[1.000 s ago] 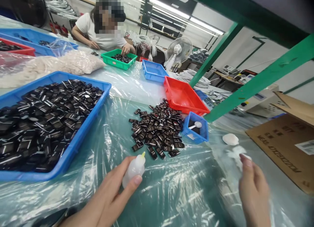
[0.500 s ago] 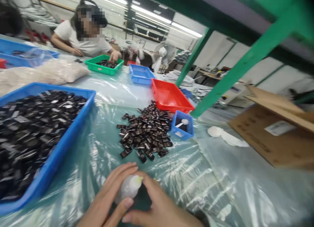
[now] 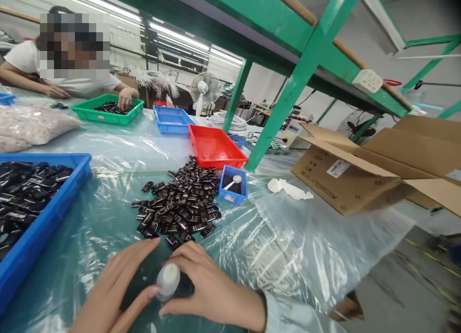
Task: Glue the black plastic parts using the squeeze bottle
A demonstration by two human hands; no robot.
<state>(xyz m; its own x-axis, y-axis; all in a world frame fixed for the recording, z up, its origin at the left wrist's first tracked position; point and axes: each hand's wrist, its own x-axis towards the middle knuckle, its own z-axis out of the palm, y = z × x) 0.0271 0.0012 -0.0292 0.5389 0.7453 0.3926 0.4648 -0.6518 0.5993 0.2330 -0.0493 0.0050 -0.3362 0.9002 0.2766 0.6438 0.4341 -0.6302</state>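
A small white squeeze bottle (image 3: 168, 281) with a yellow tip sits low in the middle of the view, gripped by both hands. My left hand (image 3: 115, 287) wraps it from the left, thumb against its side. My right hand (image 3: 205, 285) curls round it from the right, fingers over the top. Just beyond the hands lies a heap of small black glossy parts (image 3: 178, 203) on the plastic-covered table (image 3: 288, 241).
A big blue tray (image 3: 39, 222) of black parts at left; a small blue box (image 3: 234, 191) with a white spoon, red tray (image 3: 214, 148), blue tray (image 3: 171, 119). A person works at a green tray (image 3: 104, 113). Cardboard box (image 3: 360, 174), white pads (image 3: 288, 189), green frame post (image 3: 284, 102).
My right hand came from the right and closed on the bottle beside the left. The view swung right, so the trays and heap shifted left.
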